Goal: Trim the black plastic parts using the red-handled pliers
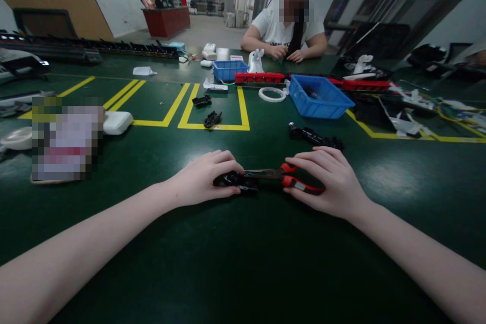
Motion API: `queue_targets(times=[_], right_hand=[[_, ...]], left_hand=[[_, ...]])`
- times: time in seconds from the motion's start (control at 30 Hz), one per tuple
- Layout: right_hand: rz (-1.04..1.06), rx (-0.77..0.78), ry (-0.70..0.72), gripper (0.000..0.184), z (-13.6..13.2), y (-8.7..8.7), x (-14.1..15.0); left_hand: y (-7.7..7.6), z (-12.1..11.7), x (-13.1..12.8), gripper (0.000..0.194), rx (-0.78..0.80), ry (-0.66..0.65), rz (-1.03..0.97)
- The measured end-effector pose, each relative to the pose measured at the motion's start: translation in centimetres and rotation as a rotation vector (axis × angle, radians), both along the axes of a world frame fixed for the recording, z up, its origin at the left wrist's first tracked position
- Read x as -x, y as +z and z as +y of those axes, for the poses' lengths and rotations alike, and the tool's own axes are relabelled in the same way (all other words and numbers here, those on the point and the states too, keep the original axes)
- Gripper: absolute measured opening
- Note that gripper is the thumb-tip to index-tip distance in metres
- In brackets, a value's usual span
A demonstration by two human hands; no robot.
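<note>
My left hand (pixel 212 177) is closed round a small black plastic part (pixel 246 183) on the green table, its fingers covering the part's left end. In my right hand (pixel 330 182) is a pair of needle-nose pliers (pixel 290 176) with red and black handles. The jaws point left and reach the top of the black part near my left fingertips; whether they grip anything there I cannot make out. Beyond my right hand lies a longer black part (pixel 315 136) with a shiny end. Two small black pieces (pixel 212 119) rest inside a yellow-taped square.
Blue bins (pixel 319 98) stand farther back, beside a white ring (pixel 272 94) and red strips (pixel 260 77). At left are a phone (pixel 72 147) and a white case (pixel 117 123). Wires and scraps (pixel 413 121) lie at right. Across the table sits a person (pixel 283 35).
</note>
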State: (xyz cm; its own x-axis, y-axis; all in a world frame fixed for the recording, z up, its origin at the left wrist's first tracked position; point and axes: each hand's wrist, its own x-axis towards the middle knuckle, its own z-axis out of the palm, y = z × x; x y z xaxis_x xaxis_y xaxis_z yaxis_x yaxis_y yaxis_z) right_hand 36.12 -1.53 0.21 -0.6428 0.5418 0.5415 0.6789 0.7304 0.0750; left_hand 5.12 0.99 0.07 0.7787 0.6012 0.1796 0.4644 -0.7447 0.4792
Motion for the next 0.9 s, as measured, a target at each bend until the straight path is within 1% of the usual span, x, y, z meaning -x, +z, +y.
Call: queue_targets(times=[0.23,0.37,0.53,0.67,0.8,0.9], right_hand=[[0.009,0.012,0.011,0.042,-0.1,0.1,0.3],[0.007,0.03,0.02,0.04,-0.2,0.1,0.3],[0.008,0.078,0.056,0.039,-0.2,0.2,0.2],[0.011,0.08,0.07,0.04,-0.2,0.3,0.2],[0.007,0.076,0.065,0.042,-0.2,0.3,0.2],[0.004,0.073,0.056,0.042,-0.1,0.2,0.1]], left_hand=[[1.0,-0.5,-0.2,0.025,0.137,0.039,-0.059],[0.9,-0.3,-0.2,0.026,0.183,0.045,-0.075],[0.3,0.2,0.0,0.028,0.164,0.014,-0.073],[0.2,0.0,0.1,0.03,0.133,0.008,-0.062],[0.5,-0.4,0.1,0.042,0.1,0.042,-0.032],[0.9,-0.8,-0.1,0.053,0.013,0.078,-0.048]])
